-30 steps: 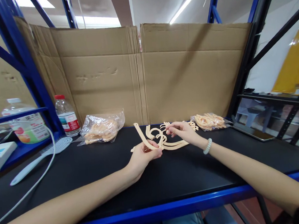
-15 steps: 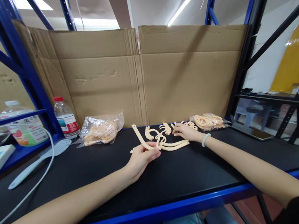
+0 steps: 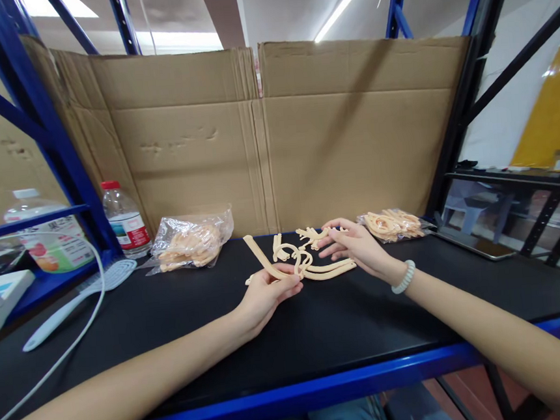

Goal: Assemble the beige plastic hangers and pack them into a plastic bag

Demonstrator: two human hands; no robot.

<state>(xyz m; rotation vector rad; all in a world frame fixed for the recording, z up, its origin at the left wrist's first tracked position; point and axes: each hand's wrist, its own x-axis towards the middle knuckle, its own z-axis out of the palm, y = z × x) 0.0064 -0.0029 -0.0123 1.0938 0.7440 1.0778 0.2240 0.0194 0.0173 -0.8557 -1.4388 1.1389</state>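
My left hand (image 3: pixel 268 299) is closed around the lower end of a long cream curved strip (image 3: pixel 260 256), which tilts up to the left. Beside its fingertips, cream ring-shaped pieces (image 3: pixel 302 258) touch or overlap the strip; whether they are joined I cannot tell. Two long curved cream strips (image 3: pixel 332 271) lie just to the right on the black tabletop. My right hand (image 3: pixel 354 246), with a pale beaded bracelet (image 3: pixel 403 277) at the wrist, hovers over the small cream pieces (image 3: pixel 310 236). Its fingers are spread, and nothing shows between them.
Behind the pieces, plastic bags of cream parts lie left (image 3: pixel 192 244) and right (image 3: pixel 393 224). At left are a red-capped bottle (image 3: pixel 125 223), a hairbrush (image 3: pixel 79 299) and a white cable (image 3: pixel 82 328). Cardboard (image 3: pixel 197 158) walls the back; a flat dark tablet-like device (image 3: pixel 474 245) lies right.
My right hand has lifted off the small pieces, moved slightly right and opened its fingers. My left hand keeps its hold on the strip, almost in place.
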